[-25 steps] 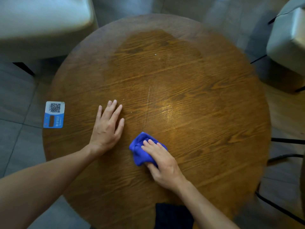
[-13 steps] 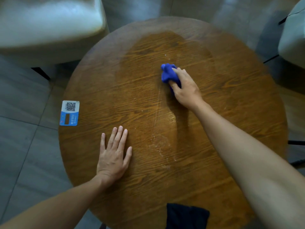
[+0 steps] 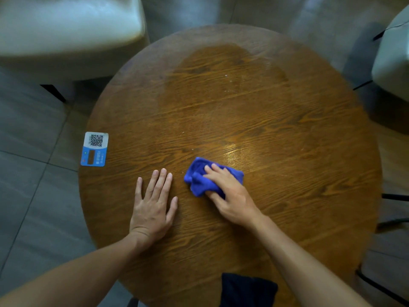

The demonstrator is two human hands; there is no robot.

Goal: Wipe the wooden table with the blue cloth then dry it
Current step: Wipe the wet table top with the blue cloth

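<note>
Nearest, at the worktop's near edge, a dark cloth hangs partly over the rim. Further in, the left hand lies flat on the wood, its grip spread with fingers apart and holding nothing, apparently as a brace. Just beside it, the right hand presses the bunched blue cloth onto the wood, its grip curled over the cloth's top and near side. That cloth looks soft, light and limp, so it should slide best held wadded under the palm; a looser hold might let it unfold and drag. At the left edge sits a QR sticker. No containers appear. Toward the far edge, a darker patch reads as damp.
</note>
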